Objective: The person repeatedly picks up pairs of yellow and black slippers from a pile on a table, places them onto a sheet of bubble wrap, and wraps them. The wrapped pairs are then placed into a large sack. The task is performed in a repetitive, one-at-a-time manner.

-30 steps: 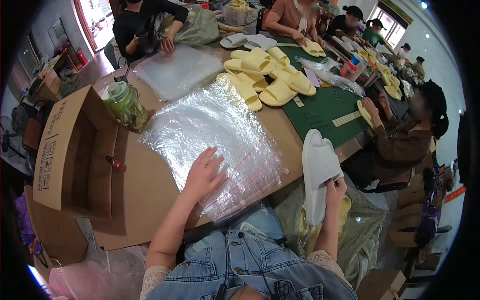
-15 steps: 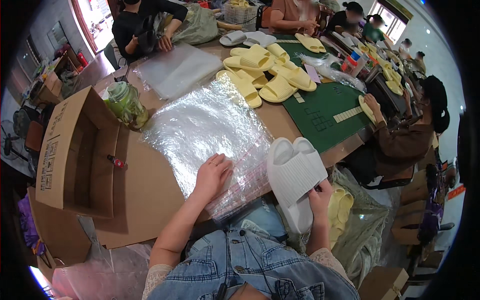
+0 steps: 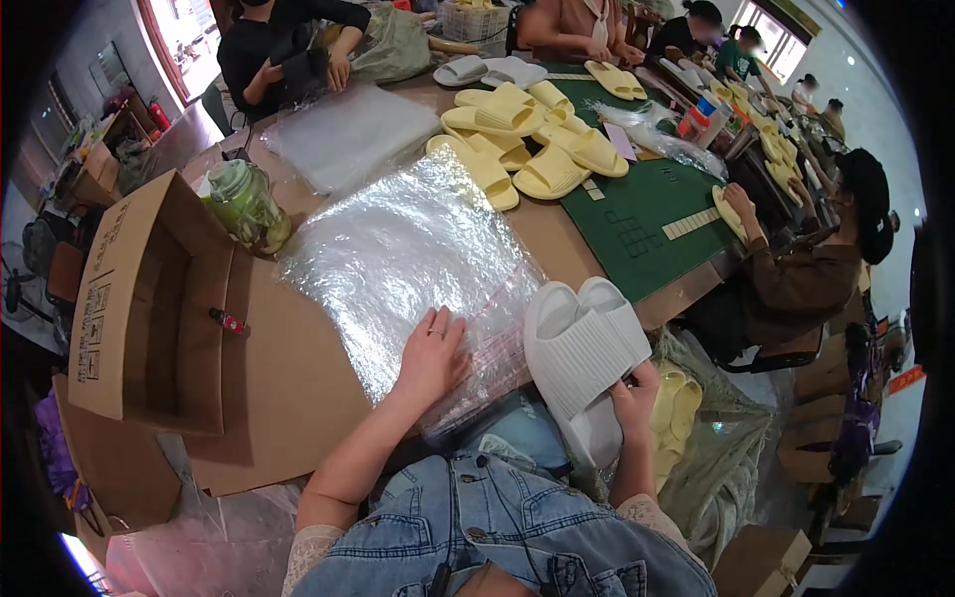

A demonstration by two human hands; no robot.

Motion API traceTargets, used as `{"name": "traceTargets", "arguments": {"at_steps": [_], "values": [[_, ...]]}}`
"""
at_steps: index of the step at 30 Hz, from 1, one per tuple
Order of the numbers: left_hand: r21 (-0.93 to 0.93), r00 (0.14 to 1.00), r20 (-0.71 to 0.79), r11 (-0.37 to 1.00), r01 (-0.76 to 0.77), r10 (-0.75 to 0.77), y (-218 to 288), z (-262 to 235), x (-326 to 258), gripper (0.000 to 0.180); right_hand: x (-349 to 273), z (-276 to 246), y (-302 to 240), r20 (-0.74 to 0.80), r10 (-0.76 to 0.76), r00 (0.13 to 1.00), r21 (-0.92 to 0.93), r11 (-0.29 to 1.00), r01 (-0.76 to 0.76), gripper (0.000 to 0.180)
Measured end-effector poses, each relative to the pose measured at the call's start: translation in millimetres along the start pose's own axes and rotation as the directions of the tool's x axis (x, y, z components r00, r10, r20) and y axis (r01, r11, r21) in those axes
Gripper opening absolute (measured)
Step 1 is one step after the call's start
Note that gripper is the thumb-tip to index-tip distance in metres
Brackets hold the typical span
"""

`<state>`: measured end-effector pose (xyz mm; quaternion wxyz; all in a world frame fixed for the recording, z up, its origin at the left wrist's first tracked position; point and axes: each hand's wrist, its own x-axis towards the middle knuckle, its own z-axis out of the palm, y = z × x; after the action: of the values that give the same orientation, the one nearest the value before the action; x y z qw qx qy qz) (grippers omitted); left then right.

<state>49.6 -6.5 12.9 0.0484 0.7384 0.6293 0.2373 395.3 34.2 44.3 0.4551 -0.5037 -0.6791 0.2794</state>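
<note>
My right hand (image 3: 635,406) grips a pair of white slide slippers (image 3: 587,348) by their side. The two are stacked together, toes pointing away from me, at the table's near edge. My left hand (image 3: 434,350) rests with its fingers stretched out on a stack of clear, shiny plastic bags (image 3: 398,239). Pinkish seal strips run along the bags' near right side, just beside the slippers. Nothing shows in the left hand's grasp; its fingertips press on the film.
An open cardboard box (image 3: 149,308) stands at the left, near a green-lidded jar (image 3: 246,204). Yellow slippers (image 3: 552,169) are heaped beyond the bags, beside a green mat (image 3: 637,239). More yellow slippers (image 3: 673,418) lie in a sack at my right. Co-workers sit around the table.
The slippers in my right hand have shifted slightly left and tilted a little. My left hand has slid slightly to the right over the bags, its fingers straighter.
</note>
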Motion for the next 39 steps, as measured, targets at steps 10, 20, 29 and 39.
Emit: {"name": "traceTargets", "arguments": {"at_steps": [10, 20, 29, 39], "values": [[-0.337, 0.936, 0.019, 0.879, 0.338, -0.352, 4.4, -29.1, 18.0, 0.026, -0.5, -7.2, -10.2, 0.079, -0.040, 0.996, -0.082, 0.996, 0.047, 0.031], [-0.595, 0.875, -0.106, 0.735, 0.325, -0.473, -25.1, -15.1, 19.1, 0.018, -6.9, 12.2, -41.4, 0.369, -0.264, 0.891, -0.028, 0.955, 0.294, 0.036], [-0.482, 0.843, 0.129, 0.710, 0.514, -0.522, -12.3, -32.4, 20.5, 0.027, -2.9, 21.0, -44.2, 0.397, -0.321, 0.860, 0.020, 0.939, 0.342, 0.038], [-0.535, 0.922, 0.222, 0.751, 0.387, -0.317, -14.1, -23.1, 7.9, 0.044, -3.0, -7.3, -36.4, 0.177, -0.176, 0.968, -0.086, 0.977, 0.193, 0.037]]}}
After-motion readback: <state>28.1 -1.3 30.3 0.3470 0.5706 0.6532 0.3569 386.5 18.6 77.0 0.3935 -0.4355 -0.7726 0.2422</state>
